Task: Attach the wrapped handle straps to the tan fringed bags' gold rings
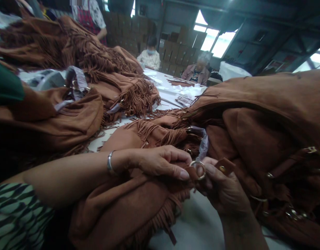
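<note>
A brown fringed bag (123,211) lies on the white table in front of me. My left hand (162,161), with a silver bracelet on the wrist, pinches a small brown leather tab (192,172) between thumb and fingers. A gold ring (204,171) passes by the end of this tab, between my two hands. My right hand (224,187) is closed around the ring's right side and a brown leather strap end (229,166) with a gold stud. A wrapped strap (203,144) rises just behind the ring. Some of my right fingertips are hidden.
More brown bags (274,100) are heaped at the right, with metal fittings. Fringed bags (97,52) are piled at the left and back. A green-sleeved arm (32,104) reaches in from the left. Other people are around the white table (167,90), with stacked cartons (175,52) behind.
</note>
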A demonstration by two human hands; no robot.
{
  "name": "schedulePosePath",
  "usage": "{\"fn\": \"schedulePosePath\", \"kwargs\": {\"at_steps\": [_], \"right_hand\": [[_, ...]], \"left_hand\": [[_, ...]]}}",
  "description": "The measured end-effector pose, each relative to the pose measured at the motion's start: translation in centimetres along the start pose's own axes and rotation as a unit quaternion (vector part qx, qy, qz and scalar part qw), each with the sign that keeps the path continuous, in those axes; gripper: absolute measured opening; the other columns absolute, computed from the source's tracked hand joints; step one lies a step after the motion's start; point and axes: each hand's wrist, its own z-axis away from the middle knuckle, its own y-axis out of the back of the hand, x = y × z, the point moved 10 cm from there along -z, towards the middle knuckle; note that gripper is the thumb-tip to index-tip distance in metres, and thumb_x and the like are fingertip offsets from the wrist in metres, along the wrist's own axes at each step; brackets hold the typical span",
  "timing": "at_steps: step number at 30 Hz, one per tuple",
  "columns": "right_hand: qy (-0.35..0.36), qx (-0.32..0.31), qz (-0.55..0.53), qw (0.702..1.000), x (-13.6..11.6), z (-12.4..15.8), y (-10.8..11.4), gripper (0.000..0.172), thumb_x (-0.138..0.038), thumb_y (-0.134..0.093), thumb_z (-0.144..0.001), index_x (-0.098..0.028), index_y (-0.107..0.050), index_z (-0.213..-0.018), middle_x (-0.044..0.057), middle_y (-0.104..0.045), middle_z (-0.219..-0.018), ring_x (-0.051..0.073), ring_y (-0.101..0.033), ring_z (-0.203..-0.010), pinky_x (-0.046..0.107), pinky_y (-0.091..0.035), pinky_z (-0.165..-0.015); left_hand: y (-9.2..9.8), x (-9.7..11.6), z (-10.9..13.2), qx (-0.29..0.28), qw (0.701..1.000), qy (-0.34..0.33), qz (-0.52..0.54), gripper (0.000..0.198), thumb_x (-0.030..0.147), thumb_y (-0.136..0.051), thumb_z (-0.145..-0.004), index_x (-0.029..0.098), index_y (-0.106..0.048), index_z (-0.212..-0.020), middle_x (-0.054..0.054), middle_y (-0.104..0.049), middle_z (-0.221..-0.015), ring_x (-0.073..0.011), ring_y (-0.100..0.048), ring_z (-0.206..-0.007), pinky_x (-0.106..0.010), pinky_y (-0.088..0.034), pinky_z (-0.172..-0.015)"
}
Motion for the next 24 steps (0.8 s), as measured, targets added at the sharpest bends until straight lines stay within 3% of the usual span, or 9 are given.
{"fn": "schedulePosePath", "kwargs": {"at_steps": [2,4,7,9,11,14,20,24], "right_hand": [[-0.031,-0.035,0.009,0.999,0.6,0.2,-0.4,0.027,-0.035,-0.073,-0.072,-0.014,-0.061,-0.060,-0.005,-0.040,-0.043,0.005,-0.037,-0.038,0.016,-0.030,-0.036],[-0.045,-0.044,0.018,0.998,0.9,0.3,-0.5,0.026,-0.033,-0.074,-0.071,-0.014,-0.061,-0.061,-0.006,-0.040,-0.044,0.004,-0.036,-0.038,0.015,-0.030,-0.036],[-0.021,0.017,-0.009,1.000,0.6,0.2,0.1,0.025,-0.032,-0.074,-0.071,-0.015,-0.059,-0.062,-0.008,-0.036,-0.045,0.004,-0.034,-0.037,0.015,-0.031,-0.035],[-0.003,0.081,-0.040,0.996,0.4,0.1,0.8,0.026,-0.032,-0.076,-0.068,-0.016,-0.057,-0.062,-0.009,-0.035,-0.046,0.003,-0.032,-0.037,0.015,-0.031,-0.034],[-0.002,0.123,-0.062,0.990,0.5,0.1,1.2,0.028,-0.032,-0.079,-0.064,-0.015,-0.057,-0.062,-0.009,-0.035,-0.046,0.002,-0.029,-0.036,0.014,-0.030,-0.033],[-0.025,0.123,-0.065,0.990,0.7,0.2,0.7,0.030,-0.035,-0.080,-0.062,-0.015,-0.058,-0.064,-0.009,-0.037,-0.044,0.003,-0.032,-0.035,0.014,-0.031,-0.033],[-0.041,0.050,-0.056,0.996,0.8,1.0,-1.1,0.028,-0.037,-0.078,-0.065,-0.016,-0.060,-0.065,-0.007,-0.040,-0.043,0.005,-0.036,-0.035,0.017,-0.033,-0.035],[-0.043,-0.044,0.011,0.998,1.6,1.3,-1.2,0.028,-0.039,-0.076,-0.069,-0.018,-0.059,-0.064,-0.003,-0.047,-0.048,0.009,-0.044,-0.039,0.021,-0.038,-0.037]], "left_hand": [[-1.0,-0.2,-0.2,-0.060,0.998,0.011,-0.027,0.021,0.034,-0.058,-0.085,0.014,-0.054,-0.085,-0.001,-0.051,-0.085,-0.0118,-0.047,-0.079,-0.023,-0.040,-0.072],[-1.0,-0.5,-0.4,-0.072,0.996,0.020,-0.039,0.020,0.034,-0.059,-0.084,0.014,-0.053,-0.084,0.000,-0.049,-0.083,-0.0116,-0.046,-0.077,-0.022,-0.040,-0.070],[-0.1,0.0,-0.7,-0.030,0.997,0.028,-0.063,0.019,0.033,-0.059,-0.084,0.015,-0.051,-0.085,0.001,-0.049,-0.080,-0.0105,-0.047,-0.074,-0.022,-0.040,-0.069],[0.7,1.2,-0.7,0.019,0.988,0.029,-0.152,0.015,0.028,-0.055,-0.085,0.015,-0.052,-0.091,0.000,-0.052,-0.085,-0.0118,-0.050,-0.080,-0.024,-0.042,-0.075],[1.3,3.2,-0.4,0.077,0.943,0.038,-0.322,0.014,0.023,-0.051,-0.087,0.015,-0.054,-0.097,-0.003,-0.055,-0.094,-0.0147,-0.051,-0.090,-0.028,-0.042,-0.084],[0.9,5.6,0.5,0.143,0.839,0.082,-0.518,0.018,0.023,-0.049,-0.087,0.018,-0.057,-0.102,-0.005,-0.055,-0.099,-0.0184,-0.052,-0.095,-0.035,-0.041,-0.088],[-2.2,5.3,4.1,0.244,0.775,0.183,-0.554,0.040,0.036,-0.044,-0.087,0.018,-0.045,-0.123,-0.010,-0.057,-0.104,-0.0266,-0.055,-0.095,-0.044,-0.044,-0.083],[-5.0,3.3,3.7,0.309,0.693,0.140,-0.636,0.060,0.047,-0.047,-0.083,0.017,-0.034,-0.133,-0.013,-0.058,-0.109,-0.0291,-0.057,-0.092,-0.044,-0.045,-0.079]]}}
